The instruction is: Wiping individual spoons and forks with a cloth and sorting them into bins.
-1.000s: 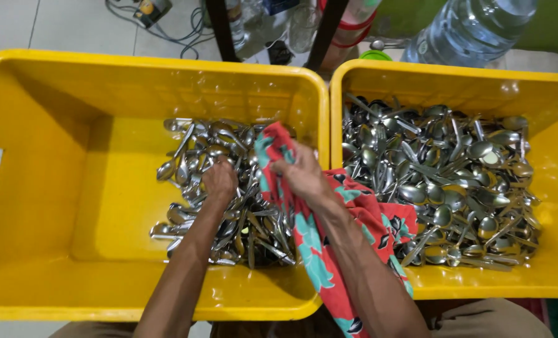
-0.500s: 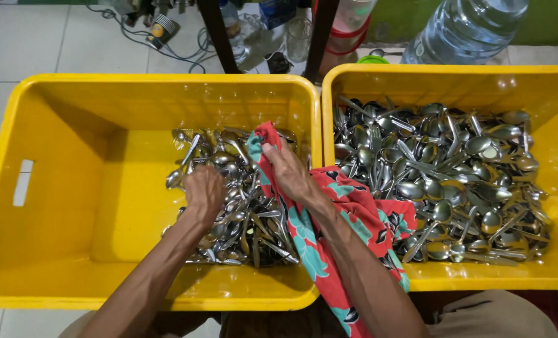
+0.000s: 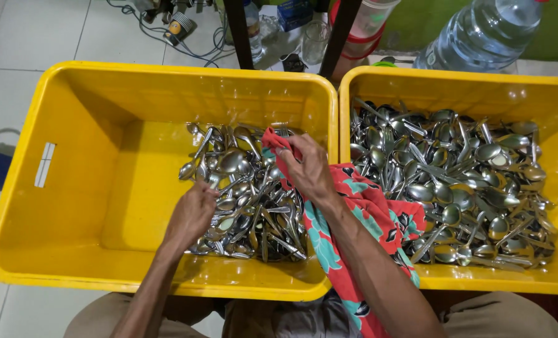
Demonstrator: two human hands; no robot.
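Brimming with spoons (image 3: pixel 248 188), left yellow crate (image 3: pixel 85 163); left hand (image 3: pixel 191 216) closed among them, right hand (image 3: pixel 310 166) clamped on floral cloth (image 3: pixel 360 213).

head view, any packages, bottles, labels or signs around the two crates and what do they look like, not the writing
Large water jug: top right, behind the right crate, clear bluish plastic, lying tilted.
Small bottle: top centre on the floor, clear, with a label band too small to make out.
Drinking glass: beside that bottle, clear.
Round container: top centre right, translucent with red rim.
White slot: left crate's wall, likely a handle cutout.
No screens.
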